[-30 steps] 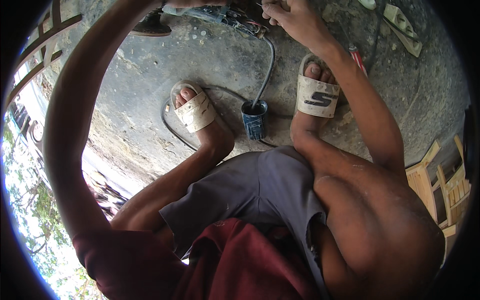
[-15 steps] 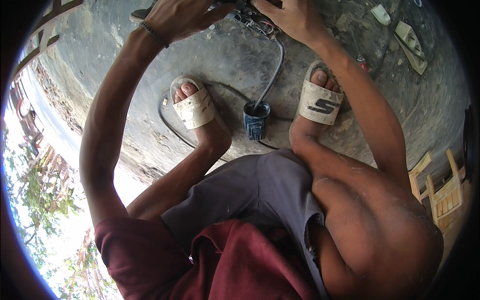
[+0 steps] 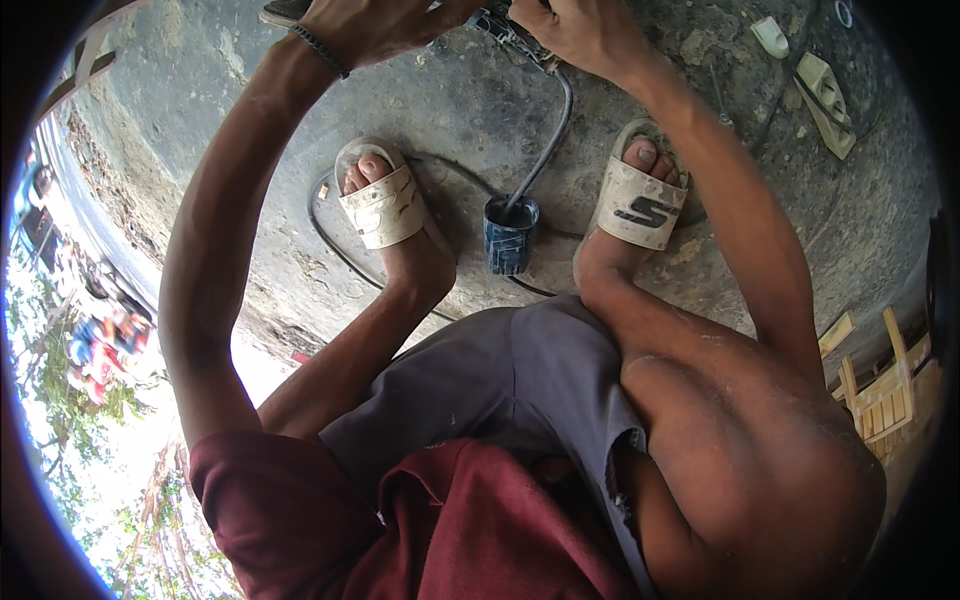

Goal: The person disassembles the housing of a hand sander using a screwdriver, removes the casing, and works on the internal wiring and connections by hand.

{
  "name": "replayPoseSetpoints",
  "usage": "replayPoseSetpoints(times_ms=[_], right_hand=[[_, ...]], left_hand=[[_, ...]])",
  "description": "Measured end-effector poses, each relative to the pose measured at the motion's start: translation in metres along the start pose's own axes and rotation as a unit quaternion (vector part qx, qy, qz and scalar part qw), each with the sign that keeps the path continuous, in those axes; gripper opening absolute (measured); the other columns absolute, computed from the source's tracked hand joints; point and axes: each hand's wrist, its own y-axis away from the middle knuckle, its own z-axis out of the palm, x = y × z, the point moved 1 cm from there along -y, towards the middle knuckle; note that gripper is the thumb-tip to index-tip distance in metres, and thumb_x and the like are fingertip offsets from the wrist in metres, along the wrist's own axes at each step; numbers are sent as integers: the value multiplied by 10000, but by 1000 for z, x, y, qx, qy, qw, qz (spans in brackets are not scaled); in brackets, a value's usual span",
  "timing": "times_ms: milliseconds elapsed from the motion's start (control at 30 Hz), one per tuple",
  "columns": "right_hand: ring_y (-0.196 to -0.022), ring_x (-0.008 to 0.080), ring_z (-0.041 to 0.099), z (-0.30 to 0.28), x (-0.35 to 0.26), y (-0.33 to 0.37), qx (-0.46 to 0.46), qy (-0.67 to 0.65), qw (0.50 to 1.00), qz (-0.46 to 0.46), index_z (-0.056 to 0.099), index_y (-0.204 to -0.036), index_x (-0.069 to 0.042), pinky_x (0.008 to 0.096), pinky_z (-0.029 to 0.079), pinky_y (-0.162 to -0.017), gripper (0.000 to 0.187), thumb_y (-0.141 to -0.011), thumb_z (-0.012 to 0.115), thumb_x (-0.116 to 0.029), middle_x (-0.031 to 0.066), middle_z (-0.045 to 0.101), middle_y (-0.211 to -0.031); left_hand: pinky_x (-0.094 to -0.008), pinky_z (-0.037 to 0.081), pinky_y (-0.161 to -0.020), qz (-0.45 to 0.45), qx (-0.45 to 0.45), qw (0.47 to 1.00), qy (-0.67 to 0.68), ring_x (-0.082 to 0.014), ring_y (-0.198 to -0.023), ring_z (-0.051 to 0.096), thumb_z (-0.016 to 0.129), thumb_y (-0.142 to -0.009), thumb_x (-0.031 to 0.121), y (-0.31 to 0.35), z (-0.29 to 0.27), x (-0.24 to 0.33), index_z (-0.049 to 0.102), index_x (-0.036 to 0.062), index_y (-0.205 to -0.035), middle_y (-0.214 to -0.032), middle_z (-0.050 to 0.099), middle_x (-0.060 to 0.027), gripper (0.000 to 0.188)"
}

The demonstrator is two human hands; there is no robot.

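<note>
At the top edge lies a dark device with exposed wires [image 3: 515, 38], partly cut off by the picture. My left hand [image 3: 380, 25] reaches to its left side, thumb pointing toward it; the other fingertips are out of the picture. My right hand [image 3: 580, 35] is over the device's right side, fingers curled and pinched together, and what they grip is hidden. A thick grey cable [image 3: 553, 140] runs from the device down into a dark blue cup-like cylinder [image 3: 508, 250], which stands on the ground between my feet.
My sandalled feet [image 3: 380, 215] flank the cylinder. A thin black cable [image 3: 335, 250] loops around the left foot. At the right lie a white power strip [image 3: 825, 105], a small white plastic piece [image 3: 770, 37] and a thin rod [image 3: 718, 92]. A wooden frame [image 3: 885, 400] stands at the right rim.
My right hand's fingers have curled in more tightly beside the device. My left hand has shifted slightly right. The red object near my right forearm no longer shows.
</note>
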Motion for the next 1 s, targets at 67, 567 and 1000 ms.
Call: replayPoseSetpoints(times_ms=[67,567,1000], right_hand=[[-818,379,667,-9,-1,-4,-23,-4,1000,-20,609,-888,23,454,521,-706,156,-889,634,-131,201,637,-848],[-866,409,673,-25,-16,-15,-85,40,995,-18,648,-898,24,457,534,-741,159,-891,646,-135,226,671,-892],[-856,457,680,-19,-18,-30,-166,65,983,52,630,-875,67,494,530,-741,272,-887,582,-201,294,669,-840]], left_hand=[[-484,384,-1079,-3,-5,1000,4,-328,-1209,546,702,-871,379,0,-1,1,597,31,-1211,-1185,611,-150,498],[-486,390,-1059,2,7,1000,4,-328,-1187,551,694,-884,386,1,-1,1,605,39,-1185,-1158,615,-141,468],[-480,393,-1031,8,6,1000,7,-325,-1159,551,684,-880,378,6,-1,-2,615,40,-1149,-1131,612,-139,437]])
